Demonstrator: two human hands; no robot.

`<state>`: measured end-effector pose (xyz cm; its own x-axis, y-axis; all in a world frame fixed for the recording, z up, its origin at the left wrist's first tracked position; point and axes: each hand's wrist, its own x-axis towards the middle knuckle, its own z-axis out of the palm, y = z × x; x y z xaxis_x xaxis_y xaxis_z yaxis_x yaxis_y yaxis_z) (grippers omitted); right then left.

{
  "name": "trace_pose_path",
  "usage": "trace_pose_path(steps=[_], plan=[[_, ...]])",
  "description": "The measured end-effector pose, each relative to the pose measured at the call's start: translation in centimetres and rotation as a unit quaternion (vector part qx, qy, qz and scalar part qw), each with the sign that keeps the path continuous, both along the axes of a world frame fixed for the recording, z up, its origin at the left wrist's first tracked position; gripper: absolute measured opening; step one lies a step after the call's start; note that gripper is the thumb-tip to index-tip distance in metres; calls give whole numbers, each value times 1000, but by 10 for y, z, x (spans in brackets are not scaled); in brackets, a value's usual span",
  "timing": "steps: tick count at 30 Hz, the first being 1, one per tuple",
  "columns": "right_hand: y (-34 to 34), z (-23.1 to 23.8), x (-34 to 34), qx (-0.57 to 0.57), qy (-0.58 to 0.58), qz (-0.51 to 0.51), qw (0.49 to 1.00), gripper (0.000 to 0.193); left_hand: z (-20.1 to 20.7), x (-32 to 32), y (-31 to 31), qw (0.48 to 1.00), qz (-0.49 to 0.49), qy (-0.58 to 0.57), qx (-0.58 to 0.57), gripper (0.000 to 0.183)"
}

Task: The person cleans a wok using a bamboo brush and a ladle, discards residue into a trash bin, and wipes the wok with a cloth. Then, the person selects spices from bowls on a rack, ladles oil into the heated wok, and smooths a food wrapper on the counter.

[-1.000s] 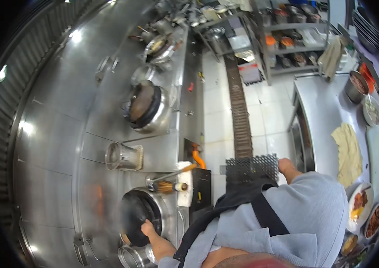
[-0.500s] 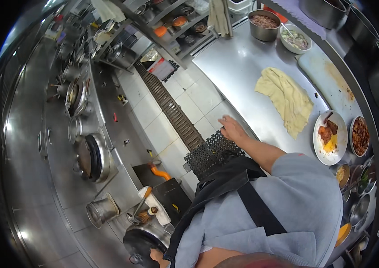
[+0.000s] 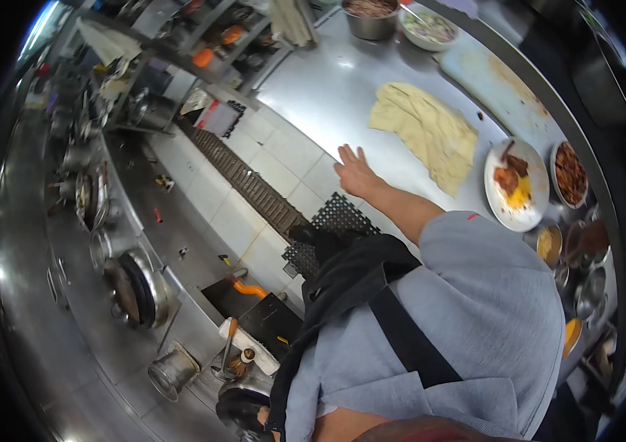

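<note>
My right hand (image 3: 357,173) lies flat with fingers spread on the near edge of a steel counter (image 3: 320,88). A crumpled yellow cloth (image 3: 425,129) lies on the counter just beyond it, not touched. A white plate of food (image 3: 515,184) sits to the right of the cloth. My left hand (image 3: 263,418) is almost hidden behind my grey shirt and black apron, down by a dark wok (image 3: 240,404) at the bottom edge. Whether it grips the wok I cannot tell.
A bowl of reddish food (image 3: 569,173), a steel pot (image 3: 370,15), a salad bowl (image 3: 427,28) and a cutting board (image 3: 490,74) stand on the counter. A stove line with another wok (image 3: 136,287) and a metal pot (image 3: 173,368) runs on the left. A black mat (image 3: 335,221) and drain grate (image 3: 254,188) lie on the tiled floor.
The view has swung from the stove line toward the steel counter. My right arm has reached out and its hand now rests on the counter edge; my left hand stays by the dark wok.
</note>
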<state>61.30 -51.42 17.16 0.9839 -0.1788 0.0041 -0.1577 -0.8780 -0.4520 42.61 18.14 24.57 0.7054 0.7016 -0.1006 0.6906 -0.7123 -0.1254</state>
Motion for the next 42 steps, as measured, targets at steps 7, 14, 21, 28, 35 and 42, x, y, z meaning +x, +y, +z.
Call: trace_pose_path(steps=[7,14,21,28,35,42], plan=[[-9,23,1,8,61,35,997,28,-8,70,-33,992,-121,9,-19,40],[-17,15,-10,-25,10,24,999,27,-22,120,-72,980,-197,-3,-32,38],[-5,3,6,-33,59,21,997,29,-59,167,-136,973,-226,-26,-40,37],[12,53,-24,17,177,27,984,34,-81,195,-175,963,-256,-56,-64,35],[7,45,-41,-2,161,38,986,28,-86,197,-178,960,-251,-93,-80,34],[12,15,-46,-76,125,71,987,22,-80,144,-72,976,-146,-162,-26,34]])
